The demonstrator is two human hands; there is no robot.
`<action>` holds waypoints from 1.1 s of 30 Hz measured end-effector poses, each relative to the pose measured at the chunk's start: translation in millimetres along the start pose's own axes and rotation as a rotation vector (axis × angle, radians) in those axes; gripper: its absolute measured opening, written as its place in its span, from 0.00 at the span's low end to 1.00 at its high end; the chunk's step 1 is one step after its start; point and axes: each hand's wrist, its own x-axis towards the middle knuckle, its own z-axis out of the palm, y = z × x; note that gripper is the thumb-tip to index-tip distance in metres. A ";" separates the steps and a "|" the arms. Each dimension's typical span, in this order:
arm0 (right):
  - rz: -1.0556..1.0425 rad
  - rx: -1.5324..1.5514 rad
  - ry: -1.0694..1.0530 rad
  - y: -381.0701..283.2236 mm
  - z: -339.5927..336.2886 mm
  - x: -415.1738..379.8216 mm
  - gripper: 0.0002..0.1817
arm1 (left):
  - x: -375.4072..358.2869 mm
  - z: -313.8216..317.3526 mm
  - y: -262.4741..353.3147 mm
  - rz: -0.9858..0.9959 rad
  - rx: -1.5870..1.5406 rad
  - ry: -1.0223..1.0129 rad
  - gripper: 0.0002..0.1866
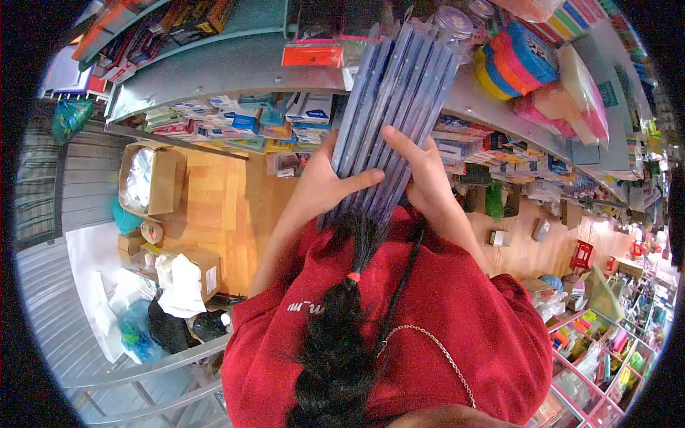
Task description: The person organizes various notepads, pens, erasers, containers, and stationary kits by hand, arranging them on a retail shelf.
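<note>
Braid (330, 335), dark, tied with a red band (353, 277), lying over your red shirt (457, 321); thin chain (442, 342) looped across the same shirt. Packs (392, 100), several, long, flat, bluish, side by side in one bundle, held in front of your chest, near ends close to the braid, far ends reaching up over the shelf (214, 82). Your left hand (322, 175): closed on the bundle's left side, thumb laid across the face. Your right hand (426, 171): gripping the right side, thumb likewise on top, a little farther up; the fingers of both are largely hidden beneath. Round lid (454, 23), just beside the packs' far right corner. Red-orange label (312, 55), on the shelf to the left of the packs. Roll (517, 60), banded blue, pink and yellow, on the shelf to the right. Small boxes (310, 108), mixed colours, crowded on the level below. Carton (170, 182), open, white plastic inside, standing on your left on the wood floor (217, 207). Red crate (583, 254), on the floor well off to your right.
</note>
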 end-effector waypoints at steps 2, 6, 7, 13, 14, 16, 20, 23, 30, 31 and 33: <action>0.000 -0.029 0.016 1.8 -3.4 -0.4 0.17 | 2.0 3.9 0.2 0.021 -0.030 -0.019 0.40; -0.058 -0.088 0.032 10.7 -10.9 -0.7 0.18 | 5.8 16.0 -7.3 0.063 0.094 -0.029 0.39; -0.083 -0.135 0.031 10.3 -11.6 -2.4 0.18 | 5.5 17.1 -9.7 0.039 0.066 -0.038 0.39; -0.196 -0.310 0.047 2.6 -21.8 -11.1 0.24 | 13.6 36.5 -12.1 -0.066 -0.137 -0.093 0.38; -0.192 -0.288 0.059 0.4 -25.4 -12.4 0.24 | 14.1 42.3 -13.8 -0.063 -0.153 -0.098 0.37; -0.243 -0.296 0.105 -2.7 -31.9 -17.3 0.25 | 18.7 54.4 -12.8 -0.055 -0.220 -0.137 0.36; -0.307 -0.301 0.184 -5.6 -56.9 -26.4 0.27 | 24.6 77.8 -9.6 -0.077 -0.178 -0.215 0.35; -0.127 -0.319 0.169 -26.2 -70.4 -43.2 0.28 | 28.0 98.6 -24.6 -0.009 -0.122 -0.244 0.35; -0.136 -0.278 0.095 -44.8 -132.2 -63.8 0.26 | 28.6 156.8 -25.6 -0.089 -0.057 -0.243 0.36; -0.155 -0.242 0.091 -50.8 -144.1 -67.2 0.27 | 32.3 170.0 -34.1 -0.235 -0.165 -0.247 0.36; -0.197 -0.167 0.075 -62.2 -167.7 -76.7 0.30 | 33.3 198.0 -38.6 -0.332 -0.299 -0.253 0.37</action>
